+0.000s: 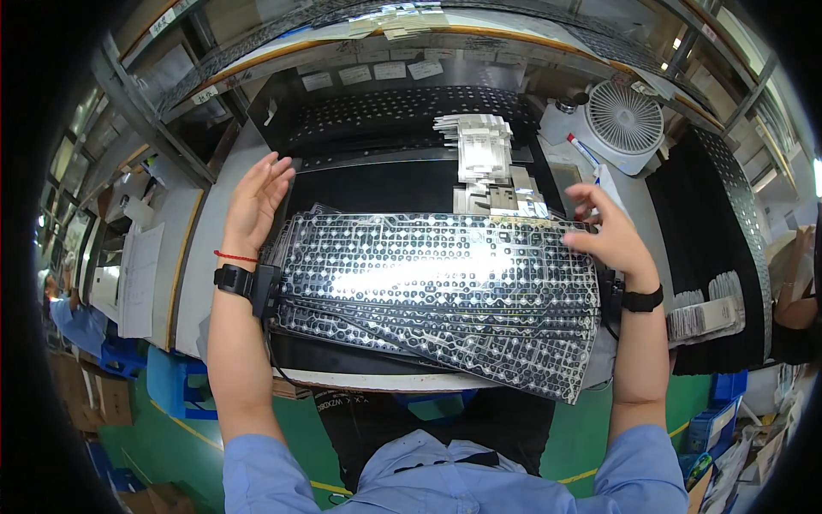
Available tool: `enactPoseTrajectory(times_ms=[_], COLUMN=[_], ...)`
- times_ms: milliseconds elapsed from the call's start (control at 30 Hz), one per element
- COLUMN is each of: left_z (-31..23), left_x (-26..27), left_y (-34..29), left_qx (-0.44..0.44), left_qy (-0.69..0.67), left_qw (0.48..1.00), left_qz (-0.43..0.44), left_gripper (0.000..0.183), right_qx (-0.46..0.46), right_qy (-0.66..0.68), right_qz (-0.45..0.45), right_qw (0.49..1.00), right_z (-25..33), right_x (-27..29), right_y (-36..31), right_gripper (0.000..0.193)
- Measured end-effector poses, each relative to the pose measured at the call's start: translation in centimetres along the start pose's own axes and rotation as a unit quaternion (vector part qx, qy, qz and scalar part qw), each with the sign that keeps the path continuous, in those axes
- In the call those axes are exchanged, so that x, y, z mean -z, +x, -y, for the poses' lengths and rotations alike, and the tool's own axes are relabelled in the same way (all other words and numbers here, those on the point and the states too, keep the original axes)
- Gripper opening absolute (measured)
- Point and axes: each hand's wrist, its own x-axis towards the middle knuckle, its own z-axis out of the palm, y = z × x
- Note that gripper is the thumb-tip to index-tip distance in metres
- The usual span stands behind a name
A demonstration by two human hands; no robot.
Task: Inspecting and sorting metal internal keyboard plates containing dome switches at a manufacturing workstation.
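Green floor shows on the near side of the sheet stack, while a loaded shelf runs above and beyond it. The grey worktable extends left of the stack; a black mat reaches out past its far edge. The stack itself is glossy and dot-patterned, its lower layers fanned toward the near right.

This looks like a handling step on the stack, between grips. A white fan stands beyond the stack's far right corner. The left hand is open, fingers raised, off the far left corner; the right hand curves open at the far right corner, contact unclear. Any hold would seem to call for closing both on opposite ends. Pale strips lie past the stack's far edge, and a marker pen beyond its far right corner.
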Motion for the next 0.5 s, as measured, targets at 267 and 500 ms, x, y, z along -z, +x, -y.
enactPoseTrajectory(times_ms=[267, 500], left_z=[0.0, 0.0], left_x=[0.3, -0.2], left_y=[-0.3, -0.7], left_qx=[0.019, 0.038], left_qy=[0.06, 0.081], left_qw=[0.996, 0.992], left_qz=[0.057, 0.094], left_gripper=[0.037, 0.036], right_qx=[-0.106, -0.063], right_qy=[0.001, 0.042], right_qz=[0.043, -0.053], right_qw=[0.993, 0.996], right_z=[-0.3, -0.4], right_x=[-0.4, -0.6], right_y=[0.2, 0.6], right_gripper=[0.033, 0.008])
